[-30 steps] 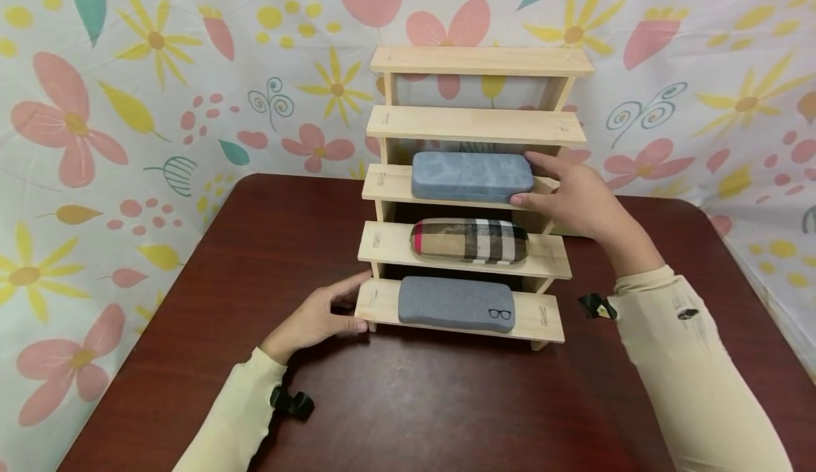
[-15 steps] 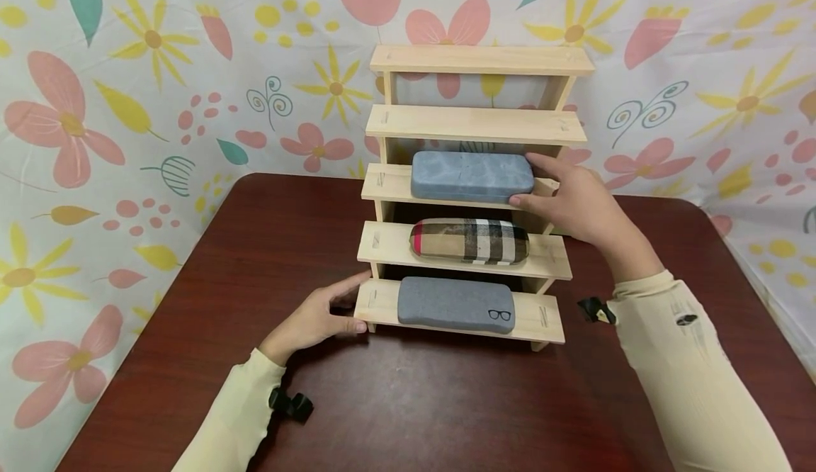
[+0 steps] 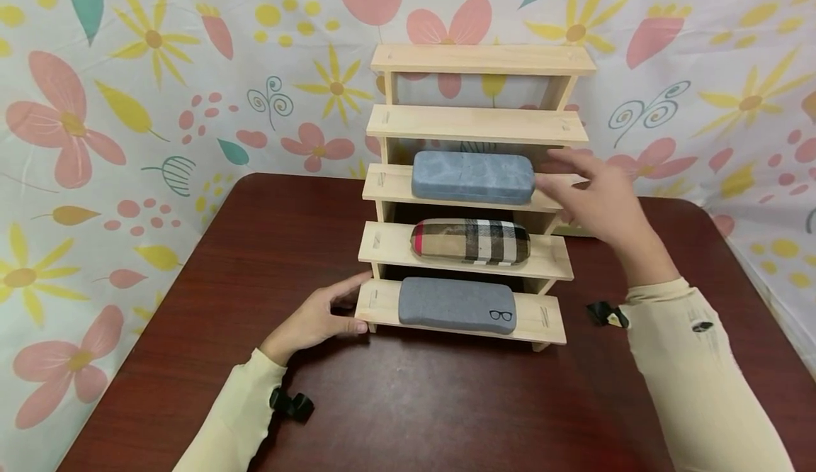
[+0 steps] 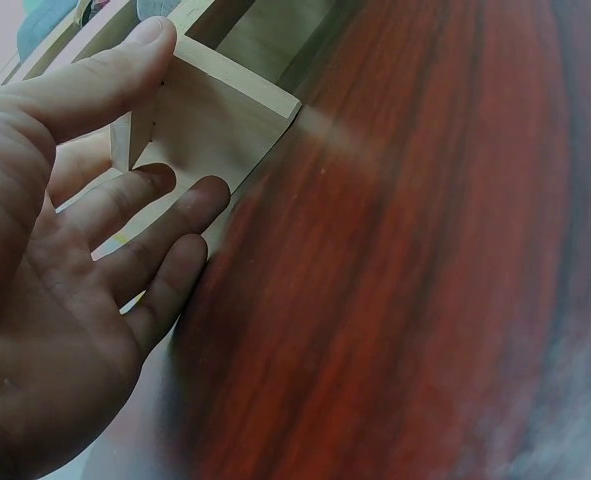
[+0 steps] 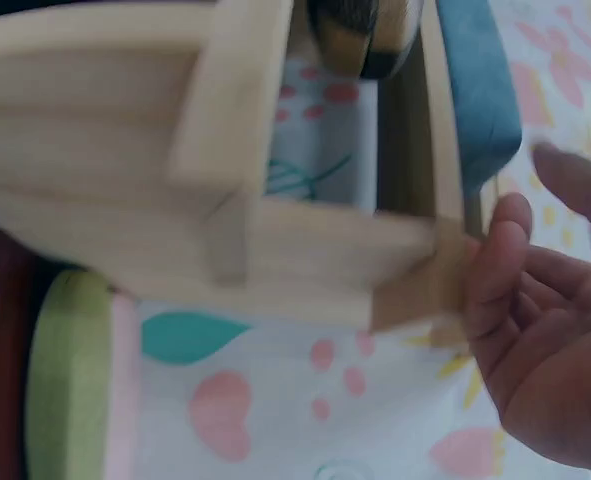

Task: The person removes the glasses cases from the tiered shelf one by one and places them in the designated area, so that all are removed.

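A stepped wooden display rack with several shelves stands on the table. Its middle shelf carries a blue marbled glasses case. On the shelf below lies a plaid glasses case. A grey glasses case with a small glasses print rests on the lowest shelf. My left hand holds the left end of that lowest shelf, thumb at the front edge and fingers behind. Just off the blue case's right end, my right hand has its thumb and fingers spread, with nothing between them.
Dark red-brown tabletop stretches in front and to both sides. A floral cloth hangs close behind the rack. Behind the rack's right side, a yellow-green object shows in the right wrist view. The two upper shelves bear nothing.
My right hand has let go of the blue glasses case and moved a little to the right. The case stays on the middle shelf. My left hand has not moved.
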`<state>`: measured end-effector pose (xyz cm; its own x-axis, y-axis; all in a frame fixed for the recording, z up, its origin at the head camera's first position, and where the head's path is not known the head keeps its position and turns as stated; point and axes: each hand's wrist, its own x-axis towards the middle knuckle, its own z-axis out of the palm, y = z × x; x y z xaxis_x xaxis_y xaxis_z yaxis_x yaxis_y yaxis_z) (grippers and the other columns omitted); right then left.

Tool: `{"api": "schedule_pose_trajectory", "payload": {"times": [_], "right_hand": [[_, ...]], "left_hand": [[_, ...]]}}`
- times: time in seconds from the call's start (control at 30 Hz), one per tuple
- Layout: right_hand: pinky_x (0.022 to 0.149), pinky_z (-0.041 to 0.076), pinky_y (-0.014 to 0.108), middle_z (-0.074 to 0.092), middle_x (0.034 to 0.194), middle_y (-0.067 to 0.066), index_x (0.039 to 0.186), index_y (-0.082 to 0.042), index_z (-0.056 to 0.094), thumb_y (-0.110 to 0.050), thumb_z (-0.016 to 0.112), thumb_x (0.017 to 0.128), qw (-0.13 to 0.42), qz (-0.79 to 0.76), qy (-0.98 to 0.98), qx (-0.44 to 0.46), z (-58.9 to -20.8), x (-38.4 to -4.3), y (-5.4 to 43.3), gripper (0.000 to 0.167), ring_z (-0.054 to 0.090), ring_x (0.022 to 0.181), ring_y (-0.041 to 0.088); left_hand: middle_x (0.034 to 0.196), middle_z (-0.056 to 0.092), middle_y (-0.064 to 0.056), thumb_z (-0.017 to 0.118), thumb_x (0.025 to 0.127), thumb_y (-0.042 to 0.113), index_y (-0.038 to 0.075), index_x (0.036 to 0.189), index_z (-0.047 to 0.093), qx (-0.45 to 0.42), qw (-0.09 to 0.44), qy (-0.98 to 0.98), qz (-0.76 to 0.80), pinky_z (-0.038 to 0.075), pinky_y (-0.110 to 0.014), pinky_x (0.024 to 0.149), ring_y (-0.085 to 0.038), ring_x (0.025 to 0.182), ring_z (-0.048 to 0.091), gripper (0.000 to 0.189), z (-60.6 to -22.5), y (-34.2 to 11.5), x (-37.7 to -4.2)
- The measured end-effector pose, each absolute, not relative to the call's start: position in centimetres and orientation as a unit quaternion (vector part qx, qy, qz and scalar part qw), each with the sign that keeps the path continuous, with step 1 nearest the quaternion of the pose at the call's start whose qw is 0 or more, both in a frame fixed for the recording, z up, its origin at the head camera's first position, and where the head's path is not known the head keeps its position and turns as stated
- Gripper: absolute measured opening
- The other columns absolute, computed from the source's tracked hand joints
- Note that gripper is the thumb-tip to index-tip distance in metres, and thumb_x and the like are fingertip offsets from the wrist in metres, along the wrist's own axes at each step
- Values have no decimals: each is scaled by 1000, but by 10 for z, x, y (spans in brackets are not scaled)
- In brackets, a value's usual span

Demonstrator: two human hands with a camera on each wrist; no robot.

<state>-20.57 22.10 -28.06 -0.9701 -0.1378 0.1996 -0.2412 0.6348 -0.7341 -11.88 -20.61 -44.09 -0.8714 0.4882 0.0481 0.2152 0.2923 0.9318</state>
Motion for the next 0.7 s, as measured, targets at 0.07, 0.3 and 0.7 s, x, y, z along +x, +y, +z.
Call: {"api": "schedule_pose_trajectory", "payload": {"times": [0.07, 0.3, 0.7], "right_hand": [[50, 50, 26, 71, 118, 5, 135, -6, 65, -31, 71, 97, 112, 480, -865, 101, -286, -207, 231, 46, 61, 53, 20], [48, 49, 22, 72, 79, -10, 101, -11, 76, -26, 65, 100, 170, 549, -818, 37, -310, -225, 271, 19, 59, 47, 12], [58, 58, 38, 65, 101, 28, 148, 10, 39, -24, 54, 105, -27, 388, -921, 8, -388, -258, 346, 57, 67, 63, 21]], "left_hand": [[142, 57, -7, 86, 82, 13, 14, 155, 44, 221, 124, 796, 550, 40, -41, 103, -22, 128, 52, 84, -440, -206, -119], [144, 56, -2, 87, 82, 17, 18, 154, 45, 216, 127, 798, 548, 41, -35, 102, -19, 130, 51, 84, -440, -209, -120], [141, 57, -5, 87, 82, 16, 16, 155, 44, 218, 125, 802, 541, 44, -35, 98, -21, 125, 54, 85, -441, -206, -117]]}}
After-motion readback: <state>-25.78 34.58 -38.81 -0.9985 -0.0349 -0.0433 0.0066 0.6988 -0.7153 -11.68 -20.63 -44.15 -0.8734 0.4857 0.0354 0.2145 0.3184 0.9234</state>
